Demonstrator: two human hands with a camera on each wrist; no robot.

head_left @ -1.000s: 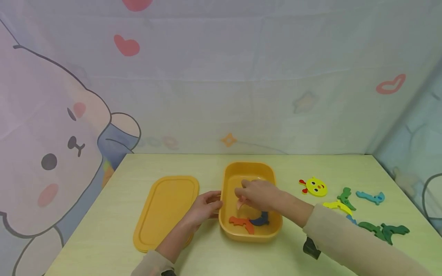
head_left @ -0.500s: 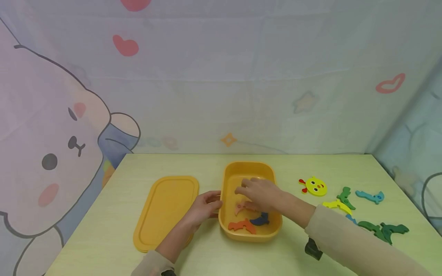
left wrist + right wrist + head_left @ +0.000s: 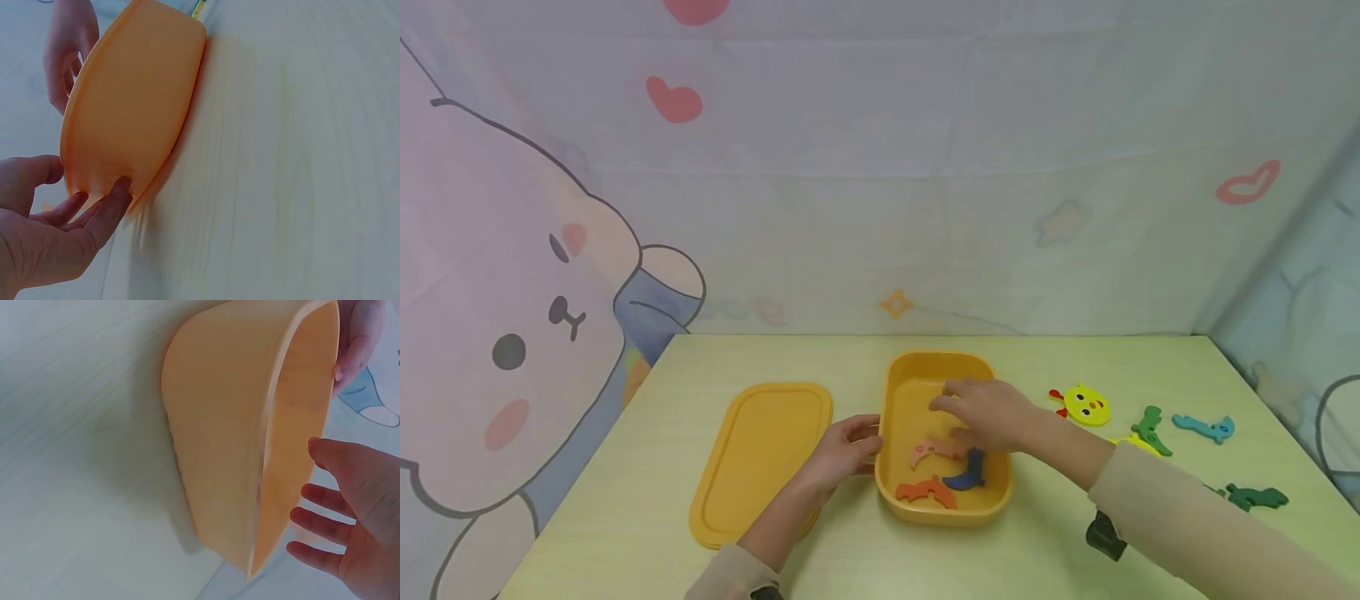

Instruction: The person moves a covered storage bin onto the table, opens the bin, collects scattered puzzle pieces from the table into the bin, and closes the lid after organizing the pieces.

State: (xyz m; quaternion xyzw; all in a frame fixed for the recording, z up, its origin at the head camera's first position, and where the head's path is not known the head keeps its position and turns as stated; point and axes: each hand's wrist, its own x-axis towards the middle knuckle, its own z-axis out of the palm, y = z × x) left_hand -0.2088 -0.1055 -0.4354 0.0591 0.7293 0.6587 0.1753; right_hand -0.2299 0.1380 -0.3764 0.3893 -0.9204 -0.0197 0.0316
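Pale tabletop (image 3: 850, 550): left hand (image 3: 842, 452) loosely steadies tub (image 3: 943, 517); right hand (image 3: 988, 412), fingers wide, likely at release, needs lifting toward three o'clock.

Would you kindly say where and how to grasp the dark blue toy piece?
I'd pinch the dark blue toy piece across its curved middle, coming from above: it lies low inside the orange bin, whose raised walls would hamper a sideways approach.

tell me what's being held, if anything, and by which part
Nothing is clearly gripped: the left hand touches the outer wall of the yellow bin, thumb by its rim; the right hand holds nothing.
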